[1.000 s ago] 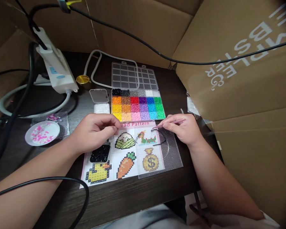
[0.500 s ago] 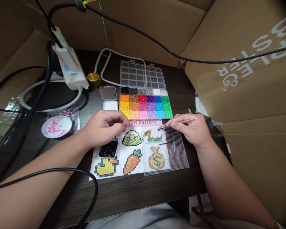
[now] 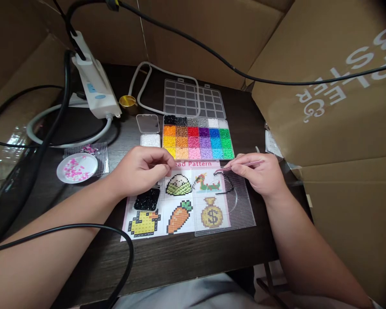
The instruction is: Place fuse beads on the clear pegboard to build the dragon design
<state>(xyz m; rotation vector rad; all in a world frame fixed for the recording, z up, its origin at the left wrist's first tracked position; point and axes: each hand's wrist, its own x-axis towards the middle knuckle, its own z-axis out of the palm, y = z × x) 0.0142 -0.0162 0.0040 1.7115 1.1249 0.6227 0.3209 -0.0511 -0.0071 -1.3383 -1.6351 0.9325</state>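
My right hand (image 3: 260,171) is closed around pink tweezers (image 3: 242,165), whose tips reach left over a clear pegboard (image 3: 244,214). At the tips there is a small dark spot, perhaps a black bead. On the pegboard, dark beads (image 3: 227,192) form a curved line. Beneath its left part lies a printed bead pattern sheet (image 3: 161,229) with a duck, a carrot, a dragon boat and a money bag. My left hand (image 3: 144,169) hovers at the sheet's upper left, fingers curled toward the thumb; whatever they hold, if anything, is hidden. Just below it stands a small box of black beads (image 3: 147,199).
Behind the sheet sits an open bead case (image 3: 193,142) with many colours. A small box of white beads (image 3: 150,140), a gold cup (image 3: 128,103), a dish of pink beads (image 3: 77,168) and a power strip (image 3: 96,90) are to the left. Cardboard walls (image 3: 347,141) enclose the table.
The view has shifted slightly. Both hands keep nearly the same place and pose, with the tweezers still over the pegboard.
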